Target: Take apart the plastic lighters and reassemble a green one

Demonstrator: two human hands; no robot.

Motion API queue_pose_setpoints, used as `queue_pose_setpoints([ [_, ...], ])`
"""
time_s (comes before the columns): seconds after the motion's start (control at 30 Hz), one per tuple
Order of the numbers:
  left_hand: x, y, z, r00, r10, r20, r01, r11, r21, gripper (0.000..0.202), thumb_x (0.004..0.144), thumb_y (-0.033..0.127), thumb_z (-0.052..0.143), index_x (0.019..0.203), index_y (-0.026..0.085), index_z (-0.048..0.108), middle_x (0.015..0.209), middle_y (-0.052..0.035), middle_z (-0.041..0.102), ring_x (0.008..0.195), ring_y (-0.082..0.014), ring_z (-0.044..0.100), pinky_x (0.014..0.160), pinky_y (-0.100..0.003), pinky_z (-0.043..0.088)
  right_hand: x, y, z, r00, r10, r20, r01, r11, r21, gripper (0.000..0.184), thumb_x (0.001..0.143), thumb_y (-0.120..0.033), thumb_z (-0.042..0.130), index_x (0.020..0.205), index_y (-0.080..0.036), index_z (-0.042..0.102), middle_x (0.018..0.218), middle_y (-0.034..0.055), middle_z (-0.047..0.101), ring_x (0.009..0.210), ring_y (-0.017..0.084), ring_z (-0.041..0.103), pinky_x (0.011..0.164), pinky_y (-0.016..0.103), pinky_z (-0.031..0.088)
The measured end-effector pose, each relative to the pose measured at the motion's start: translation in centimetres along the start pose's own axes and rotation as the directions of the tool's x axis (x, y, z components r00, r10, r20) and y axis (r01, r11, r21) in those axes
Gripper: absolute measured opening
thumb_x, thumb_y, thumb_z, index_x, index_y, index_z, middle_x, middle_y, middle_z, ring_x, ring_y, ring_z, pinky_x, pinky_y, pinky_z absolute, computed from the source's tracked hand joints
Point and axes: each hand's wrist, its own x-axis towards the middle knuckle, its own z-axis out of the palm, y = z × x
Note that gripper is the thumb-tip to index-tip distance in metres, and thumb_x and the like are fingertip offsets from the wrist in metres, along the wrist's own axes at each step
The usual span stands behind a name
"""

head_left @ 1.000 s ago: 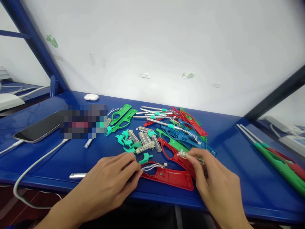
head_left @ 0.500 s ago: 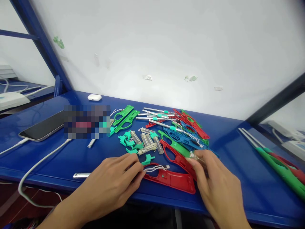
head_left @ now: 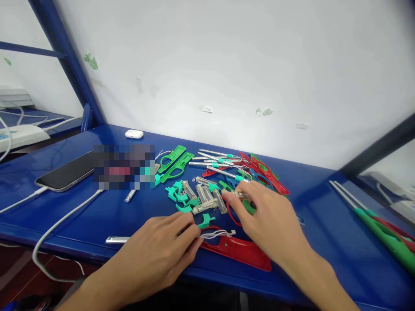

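Note:
My left hand (head_left: 162,246) is closed near the table's front edge around a silver lighter tube (head_left: 116,239). The tube's end sticks out to the left, and white wires (head_left: 218,233) emerge on the right. Under these wires lies a red lighter half-shell (head_left: 249,255), its narrow part hidden by my fingers. My right hand (head_left: 266,211) pinches a clear lighter fuel tank (head_left: 239,194), partly covered by the fingers, above the pile of shells. Just left of it lie several clear fuel tanks (head_left: 205,206) and teal triggers (head_left: 206,221).
Green half-shells (head_left: 177,166) and several metal tubes (head_left: 215,152) lie farther back, with red shells (head_left: 279,183) beside them. Two assembled-looking lighters (head_left: 382,224) rest at the right. A phone (head_left: 68,170), a white cable (head_left: 48,229) and a white case (head_left: 134,134) are at the left.
My right hand has moved left and farther back with the clear fuel tank, away from the right side of the shell pile. My left hand keeps its hold; the view has shifted slightly.

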Motion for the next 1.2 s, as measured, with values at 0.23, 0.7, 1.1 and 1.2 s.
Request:
queue_pose_setpoints([
  [0.23,0.0,0.1,0.1,1.0,0.001,-0.003,-0.001,1.0,0.009,0.036,0.116,0.022,0.034,0.095,0.021,0.062,0.085,-0.0003,0.068,0.072,-0.0192,0.067,0.06,-0.035,0.048,3.3,-1.7,0.6,0.995,-0.071,0.069,0.07,0.998,0.009,0.048,0.104,-0.058,0.061,0.071,-0.024,0.054,0.069,-0.0016,0.059,0.063,0.017,0.05,0.06,0.031,0.025],
  [0.7,-0.2,0.1,0.2,1.0,-0.004,-0.009,0.004,1.0,-0.008,0.036,0.116,0.022,0.033,0.092,0.021,0.061,0.084,0.0,0.066,0.071,-0.0186,0.064,0.061,-0.035,0.047,5.4,-2.5,2.7,0.981,-0.127,0.145,0.127,0.992,0.009,0.05,0.1,-0.053,0.068,0.064,-0.023,0.052,0.062,-0.0015,0.057,0.058,0.015,0.041,0.058,0.032,0.019],
  [1.1,0.0,0.1,-0.1,1.0,-0.003,-0.002,0.003,1.0,-0.007,0.036,0.116,0.021,0.034,0.094,0.021,0.062,0.085,-0.0001,0.067,0.071,-0.0183,0.064,0.061,-0.035,0.049,5.5,-1.7,2.8,0.988,-0.08,0.134,0.066,0.992,0.103,0.057,0.102,-0.069,0.061,0.069,-0.023,0.052,0.07,0.0002,0.065,0.063,0.017,0.048,0.06,0.031,0.026],
  [1.2,0.0,0.1,-0.1,1.0,-0.007,-0.002,0.007,1.0,-0.004,0.036,0.116,0.022,0.034,0.094,0.021,0.062,0.085,0.0,0.067,0.071,-0.0185,0.065,0.061,-0.035,0.049,5.7,-1.5,2.4,0.992,-0.05,0.117,0.033,0.99,0.141,0.054,0.1,-0.071,0.062,0.075,-0.024,0.055,0.074,0.0003,0.067,0.065,0.018,0.053,0.061,0.031,0.03],
])
